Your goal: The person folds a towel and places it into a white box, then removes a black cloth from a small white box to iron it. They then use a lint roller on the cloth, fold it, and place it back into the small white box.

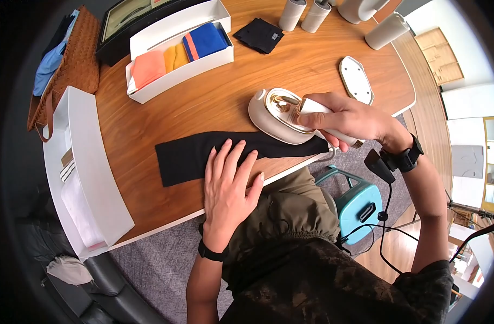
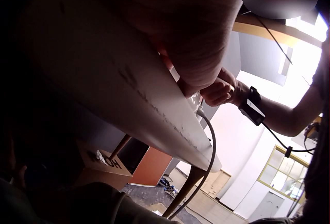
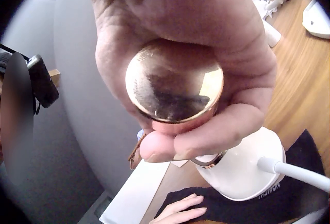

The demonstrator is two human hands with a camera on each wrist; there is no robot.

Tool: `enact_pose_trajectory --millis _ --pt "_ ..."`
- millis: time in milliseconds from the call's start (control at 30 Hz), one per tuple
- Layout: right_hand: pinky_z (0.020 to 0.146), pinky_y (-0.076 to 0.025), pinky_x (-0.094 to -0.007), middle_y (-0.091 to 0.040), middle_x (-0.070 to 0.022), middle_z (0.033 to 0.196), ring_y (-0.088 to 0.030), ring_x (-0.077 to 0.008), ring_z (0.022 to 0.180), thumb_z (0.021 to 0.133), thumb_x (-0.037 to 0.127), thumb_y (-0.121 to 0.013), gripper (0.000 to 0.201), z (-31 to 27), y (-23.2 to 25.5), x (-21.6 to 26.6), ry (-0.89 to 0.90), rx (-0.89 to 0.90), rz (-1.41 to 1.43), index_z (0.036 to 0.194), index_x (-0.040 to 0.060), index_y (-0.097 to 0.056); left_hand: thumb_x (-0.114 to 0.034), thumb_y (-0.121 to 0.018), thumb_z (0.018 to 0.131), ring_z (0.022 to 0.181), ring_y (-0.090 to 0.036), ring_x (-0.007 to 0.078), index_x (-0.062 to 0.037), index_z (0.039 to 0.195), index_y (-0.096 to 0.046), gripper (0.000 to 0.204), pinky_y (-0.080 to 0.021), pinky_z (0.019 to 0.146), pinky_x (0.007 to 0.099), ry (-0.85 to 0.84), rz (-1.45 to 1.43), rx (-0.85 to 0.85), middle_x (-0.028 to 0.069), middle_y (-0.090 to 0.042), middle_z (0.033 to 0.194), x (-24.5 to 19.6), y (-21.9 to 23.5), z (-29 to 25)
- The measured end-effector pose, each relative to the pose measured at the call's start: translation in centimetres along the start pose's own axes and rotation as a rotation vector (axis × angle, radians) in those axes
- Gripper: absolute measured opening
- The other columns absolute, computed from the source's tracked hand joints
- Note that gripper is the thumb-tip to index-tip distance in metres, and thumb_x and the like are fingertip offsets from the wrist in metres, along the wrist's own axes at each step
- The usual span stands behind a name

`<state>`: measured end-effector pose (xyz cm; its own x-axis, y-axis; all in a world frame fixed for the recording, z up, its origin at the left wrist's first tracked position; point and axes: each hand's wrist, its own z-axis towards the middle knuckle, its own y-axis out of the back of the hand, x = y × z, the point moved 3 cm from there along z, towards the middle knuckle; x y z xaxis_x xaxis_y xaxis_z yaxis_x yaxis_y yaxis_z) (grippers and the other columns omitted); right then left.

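Note:
My right hand (image 1: 355,116) grips the handle of a white and gold iron (image 1: 263,116). The iron's body sits over a long black cloth (image 1: 182,156) laid flat along the table's near edge. In the right wrist view, the handle's round gold end cap (image 3: 175,87) shows inside the curled fingers, and white lettering is visible on the cloth beside the iron. My left hand (image 1: 230,186) rests on the cloth's middle with fingers spread and straight, left of the iron. Mostly the dark underside of the left hand and wrist appears in the left wrist view.
On the wooden table (image 1: 133,194), a white box (image 1: 182,72) holds folded coloured cloths near a folded black cloth (image 1: 259,35). Another white box (image 1: 104,189) stands left, by a woven basket (image 1: 77,59). A white plate (image 1: 356,81) lies right; the iron's cord (image 2: 212,146) hangs past the edge.

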<state>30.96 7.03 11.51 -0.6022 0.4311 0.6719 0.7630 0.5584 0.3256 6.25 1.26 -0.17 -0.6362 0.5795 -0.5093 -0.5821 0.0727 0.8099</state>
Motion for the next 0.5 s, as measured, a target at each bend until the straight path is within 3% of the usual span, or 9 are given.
enact_pose_trajectory --millis 500 --pt "0.047 -0.045 -0.0251 -0.057 -0.0017 0.062 -0.057 -0.0094 0.049 0.105 0.046 -0.060 0.047 -1.7 1.1 0.8 0.059 -0.166 -0.077 0.107 -0.0008 -0.065 -0.025 -0.072 0.093 0.140 -0.049 0.0376 -0.0079 0.128 -0.071 0.039 -0.035 0.120 0.0585 -0.003 0.006 -0.006 0.0141 -0.059 0.145 -0.1 0.2 0.1"
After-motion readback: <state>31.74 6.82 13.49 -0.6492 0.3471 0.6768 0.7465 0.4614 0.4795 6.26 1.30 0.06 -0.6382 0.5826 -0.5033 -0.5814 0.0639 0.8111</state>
